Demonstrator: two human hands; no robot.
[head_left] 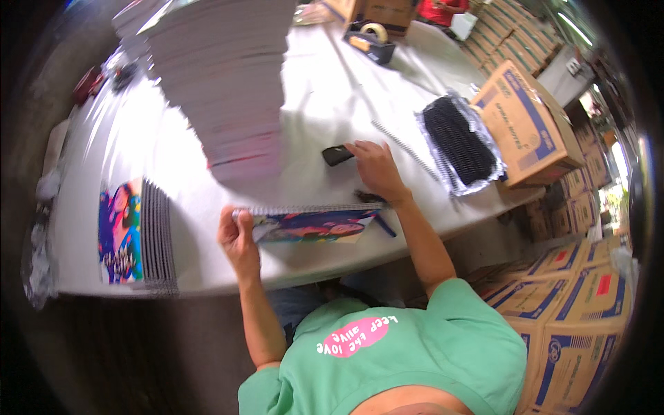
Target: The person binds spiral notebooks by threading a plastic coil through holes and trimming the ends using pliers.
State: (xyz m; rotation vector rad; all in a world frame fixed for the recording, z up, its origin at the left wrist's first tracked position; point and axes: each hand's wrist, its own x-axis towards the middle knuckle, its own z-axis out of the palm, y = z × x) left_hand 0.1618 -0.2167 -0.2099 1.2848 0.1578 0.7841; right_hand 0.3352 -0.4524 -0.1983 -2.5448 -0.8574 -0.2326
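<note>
Left hand: the left hand (237,238) is closed around the left end of a spiral-bound notebook (315,225), fingers curled over the corner by the wire.
Notebook: it lies flat at the near edge of the white table (194,200), colourful cover up, its wire spine along the far side.
Right hand: the right hand (375,168) rests palm down on the table just beyond the notebook's right end, fingers spread and clamped on nothing; its fingertips touch a small black tool (337,154).
Finished pile: a stack of bound notebooks (135,235) sits at the table's near-left corner, well apart from the hands.
Loose wire: a single spiral coil (404,146) lies just right of the right hand.
Coil bag: a clear bag of black coils (460,142) lies further right (beside an open cardboard box (529,124)).
Tall stack: a high pile of unbound sheets (225,83) stands beyond the hands.
Far end: a tape dispenser (371,40) sits on the table's far side.
</note>
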